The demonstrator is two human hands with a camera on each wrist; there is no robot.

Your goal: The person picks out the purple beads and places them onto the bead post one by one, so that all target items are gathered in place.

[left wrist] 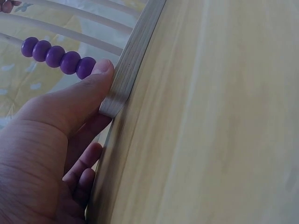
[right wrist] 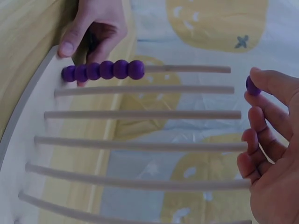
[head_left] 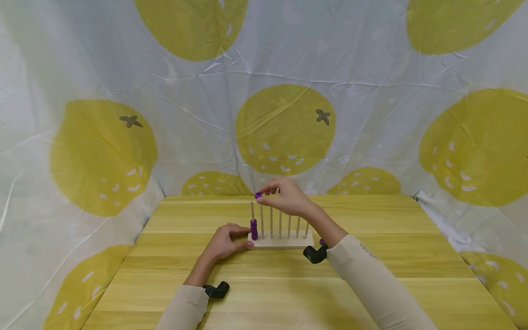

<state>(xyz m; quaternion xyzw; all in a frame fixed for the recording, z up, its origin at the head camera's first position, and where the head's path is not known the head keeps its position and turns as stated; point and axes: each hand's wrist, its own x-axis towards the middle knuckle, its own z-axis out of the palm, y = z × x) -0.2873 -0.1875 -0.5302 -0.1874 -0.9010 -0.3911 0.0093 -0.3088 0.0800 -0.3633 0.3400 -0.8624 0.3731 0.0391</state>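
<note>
A pale wooden base (head_left: 280, 244) stands on the table and carries a row of several upright rods. Purple beads (right wrist: 107, 70) are stacked on the rod at its left end, whose upper part is bare. My left hand (head_left: 224, 241) grips the left end of the base, thumb (left wrist: 103, 70) on the top near the lowest bead, fingers partly hidden behind. Up at the rod tips, my right hand (head_left: 284, 197) pinches one purple bead (right wrist: 252, 86) between thumb and index finger. This bead is just beyond the tips of the two leftmost rods, apart from them; its other fingers are curled.
Another purple bead (head_left: 322, 241) lies on the wooden table (head_left: 264, 293) right of the base, partly hidden by the right wrist's camera (head_left: 315, 254). Behind the table hangs a pale cloth (head_left: 363, 137) with yellow fruit prints.
</note>
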